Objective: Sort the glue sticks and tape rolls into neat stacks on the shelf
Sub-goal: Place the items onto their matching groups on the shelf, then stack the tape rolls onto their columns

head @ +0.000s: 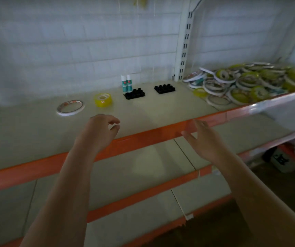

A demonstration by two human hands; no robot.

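Two teal-and-white glue sticks (127,83) stand upright at the back of the cream shelf (161,111). Two flat packs of black-capped sticks (134,94) (164,88) lie beside them. A yellow tape roll (103,100) and a thin white tape ring (70,107) lie to the left. A jumbled pile of white and yellow tape rolls (246,82) fills the shelf's right section. My left hand (102,129) hovers over the shelf's front, fingers loosely curled, holding nothing. My right hand (203,139) is spread with straight fingers in front of the orange shelf edge, holding nothing.
An orange front edge (143,138) runs along the shelf, with two lower shelves below. A slotted white upright (185,50) divides the back wall. A tilted white panel (285,111) juts out at right. Boxes (283,161) sit on the floor at lower right.
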